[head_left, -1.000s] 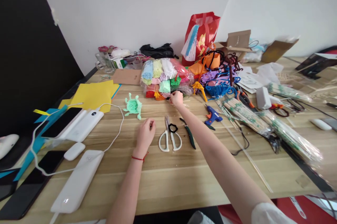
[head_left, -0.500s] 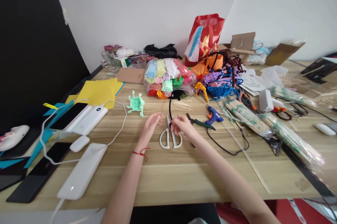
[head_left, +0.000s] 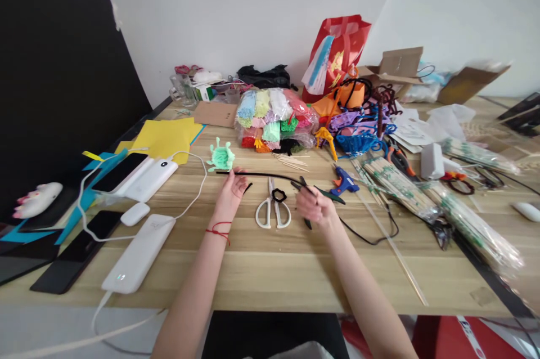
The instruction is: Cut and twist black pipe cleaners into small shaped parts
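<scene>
A black pipe cleaner (head_left: pixel 270 174) stretches level between my two hands above the table. My left hand (head_left: pixel 233 190) closes on it near its left end, which sticks out past the fingers; a short black end also shows beside the fingertips. My right hand (head_left: pixel 313 206) is closed around its right end, slightly blurred. Between the hands, white-handled scissors (head_left: pixel 264 214) lie with blades pointing away, and a small black wavy ring (head_left: pixel 279 196) rests on them. Just beyond my left hand sits a mint-green fuzzy turtle shape (head_left: pixel 222 156). Dark green-handled pliers (head_left: pixel 332 196) lie partly hidden behind my right hand.
Packed colourful pipe cleaners (head_left: pixel 274 120) lie at the back. To the right are a blue glue gun (head_left: pixel 345 180), bagged sticks (head_left: pixel 396 187) and a red bag (head_left: pixel 337 55). Power banks (head_left: pixel 139 257), phones and cables crowd the left, near yellow sheets (head_left: pixel 164 137).
My hands have moved apart, with the black pipe cleaner now stretched between them. The small black ring now shows uncovered on the scissors. The whole view has shifted slightly.
</scene>
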Motion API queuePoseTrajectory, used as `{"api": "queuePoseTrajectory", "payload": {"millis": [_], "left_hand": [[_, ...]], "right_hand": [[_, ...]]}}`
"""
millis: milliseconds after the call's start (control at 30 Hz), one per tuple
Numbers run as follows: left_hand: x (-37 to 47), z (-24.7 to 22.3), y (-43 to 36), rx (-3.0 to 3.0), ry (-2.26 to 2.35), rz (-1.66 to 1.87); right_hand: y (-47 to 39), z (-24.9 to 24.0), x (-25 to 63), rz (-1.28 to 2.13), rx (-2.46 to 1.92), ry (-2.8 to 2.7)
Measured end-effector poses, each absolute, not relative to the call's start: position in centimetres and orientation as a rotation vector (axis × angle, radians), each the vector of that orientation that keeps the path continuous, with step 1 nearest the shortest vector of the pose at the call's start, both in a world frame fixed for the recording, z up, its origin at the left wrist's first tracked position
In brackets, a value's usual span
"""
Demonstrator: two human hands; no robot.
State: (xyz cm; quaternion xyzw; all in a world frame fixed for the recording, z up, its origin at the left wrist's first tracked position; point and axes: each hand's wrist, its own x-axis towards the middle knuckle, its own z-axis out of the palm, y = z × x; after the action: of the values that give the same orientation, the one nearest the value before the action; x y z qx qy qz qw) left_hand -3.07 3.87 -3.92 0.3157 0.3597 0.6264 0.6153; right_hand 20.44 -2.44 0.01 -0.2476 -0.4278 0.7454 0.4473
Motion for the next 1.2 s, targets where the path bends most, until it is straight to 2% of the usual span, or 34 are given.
{"api": "queuePoseTrajectory", "payload": {"millis": [100, 267, 367, 567, 1200], "left_hand": [[-2.7, -3.7, 3.5, 0.858, 0.884, 1.563], [-1.2, -2.7, 1.7, 1.372, 1.044, 1.456], [-0.6, -2.0, 0.9, 1.559, 0.906, 1.214], [-0.5, -1.8, 0.5, 1.464, 0.620, 0.896], [0.4, -2.2, 0.5, 1.535, 0.738, 0.860]], "right_hand": [[-0.9, -1.1, 19.7, 1.554, -0.667, -0.763], [-1.1, -2.4, 17.2, 1.697, -0.961, -0.756], [-2.0, -3.0, 16.2, 1.790, -1.013, -0.844], [-2.1, -3.6, 16.2, 1.753, -1.008, -0.849], [-2.2, -3.8, 16.9, 1.956, -1.041, -0.954]]}}
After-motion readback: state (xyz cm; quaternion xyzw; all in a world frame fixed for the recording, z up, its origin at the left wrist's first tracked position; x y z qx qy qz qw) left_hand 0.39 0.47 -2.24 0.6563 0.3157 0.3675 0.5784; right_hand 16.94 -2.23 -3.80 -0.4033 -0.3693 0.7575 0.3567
